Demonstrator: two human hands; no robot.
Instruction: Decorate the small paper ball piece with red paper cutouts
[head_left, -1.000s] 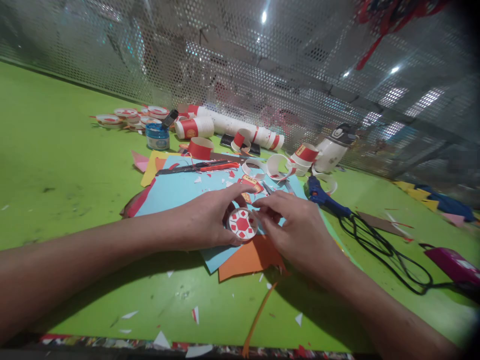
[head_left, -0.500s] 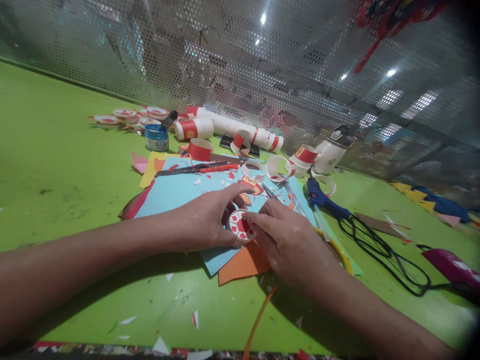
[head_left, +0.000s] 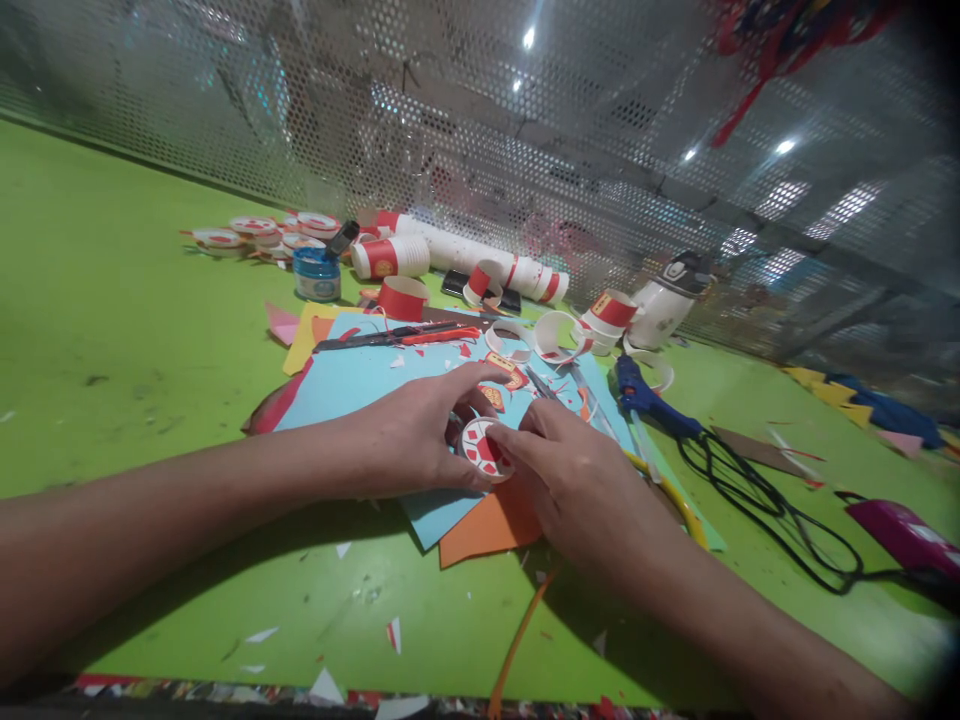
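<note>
My left hand (head_left: 416, 435) grips a small round white cup bottom (head_left: 484, 449) that carries red paper pieces. My right hand (head_left: 581, 480) meets it from the right, fingertips pressing on the disc's right edge. Both hands rest over a light blue paper sheet (head_left: 360, 380), with an orange sheet (head_left: 487, 525) poking out beneath them. Part of the disc is hidden by my fingers.
Scissors with red handles (head_left: 405, 335) lie on the blue paper. Cut cup rings (head_left: 551, 335), stacked red-and-white paper cups (head_left: 457, 255), a blue jar (head_left: 316, 275) and a white bottle (head_left: 664, 300) stand behind. A blue glue gun (head_left: 645, 395) with black cord (head_left: 780, 520) lies at right. Perforated metal wall behind.
My right hand slid left and its fingers came onto the disc, covering more of it. The disc tilted slightly. My left hand stayed almost still.
</note>
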